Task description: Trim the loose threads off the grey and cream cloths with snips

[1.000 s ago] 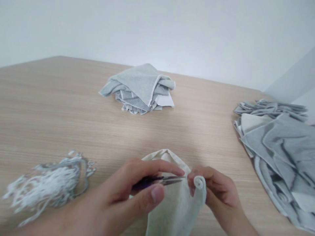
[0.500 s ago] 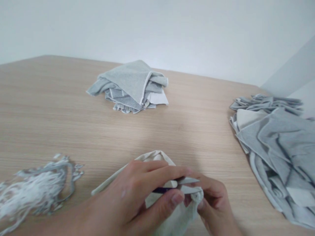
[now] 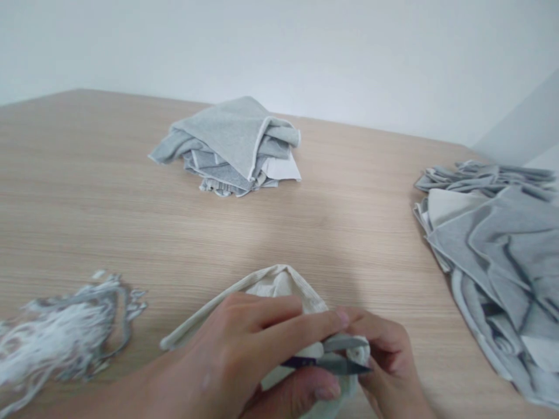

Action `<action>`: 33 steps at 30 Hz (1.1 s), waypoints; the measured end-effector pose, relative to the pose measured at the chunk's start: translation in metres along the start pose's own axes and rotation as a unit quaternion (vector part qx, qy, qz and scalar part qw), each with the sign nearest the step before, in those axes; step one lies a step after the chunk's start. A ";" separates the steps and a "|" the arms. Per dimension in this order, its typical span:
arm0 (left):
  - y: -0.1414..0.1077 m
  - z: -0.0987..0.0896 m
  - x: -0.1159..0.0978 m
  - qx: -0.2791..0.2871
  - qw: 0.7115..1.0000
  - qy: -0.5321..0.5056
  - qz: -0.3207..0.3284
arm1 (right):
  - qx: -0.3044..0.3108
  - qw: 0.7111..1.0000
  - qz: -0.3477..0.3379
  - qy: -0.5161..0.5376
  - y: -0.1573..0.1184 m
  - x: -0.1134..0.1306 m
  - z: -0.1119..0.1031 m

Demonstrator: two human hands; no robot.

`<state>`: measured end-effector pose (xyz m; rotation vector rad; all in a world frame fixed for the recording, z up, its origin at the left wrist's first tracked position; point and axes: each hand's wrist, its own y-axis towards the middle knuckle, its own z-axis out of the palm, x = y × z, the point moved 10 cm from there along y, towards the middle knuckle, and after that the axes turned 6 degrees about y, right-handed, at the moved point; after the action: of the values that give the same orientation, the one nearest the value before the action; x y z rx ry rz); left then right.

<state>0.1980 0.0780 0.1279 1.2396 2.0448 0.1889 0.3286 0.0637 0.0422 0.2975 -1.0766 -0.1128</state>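
My left hand (image 3: 257,349) is closed around a pair of thread snips (image 3: 345,356) with a dark handle. Their two blades are parted and lie on either side of a small rolled bit of cream fabric. This rolled bit is on the cream cloth (image 3: 279,282), which lies under both hands and has a raised, folded edge. Pinching the cloth at that spot is my right hand (image 3: 388,361), its fingertips partly hidden behind the blades. Much of the cloth is covered by the left hand.
A heap of white and grey thread trimmings (image 3: 65,331) lies at the left. Folded grey cloth pieces (image 3: 227,137) are piled at the back of the wooden table (image 3: 131,227). A larger pile of grey cloth (image 3: 506,244) is on the right.
The snips have moved slightly right and down, and their blades now stand apart around the rolled fabric. The whole view has shifted a little.
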 end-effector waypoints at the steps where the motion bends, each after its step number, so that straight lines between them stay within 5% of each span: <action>1: -0.001 0.001 0.000 0.001 1.000 0.004 0.001 | -0.001 1.000 0.000 -0.002 0.000 0.000 0.000; 9: -0.007 0.000 -0.002 -0.027 0.997 0.075 -0.013 | 0.000 1.000 0.005 -0.010 0.000 0.002 0.001; 12: -0.007 0.004 -0.009 -0.010 0.997 0.060 0.039 | 0.000 1.000 0.003 -0.019 0.001 0.004 0.001; 17: -0.008 0.008 0.002 0.000 0.998 0.060 0.002 | -0.011 1.000 0.004 -0.029 0.002 0.005 0.000; 33: -0.012 0.013 0.002 -0.019 0.998 0.052 0.023 | -0.010 0.999 -0.013 -0.045 0.002 0.009 0.001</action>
<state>0.1974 0.0703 0.1120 1.2789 2.0914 0.3184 0.3322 0.0636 0.0511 0.2899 -1.1599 -0.1608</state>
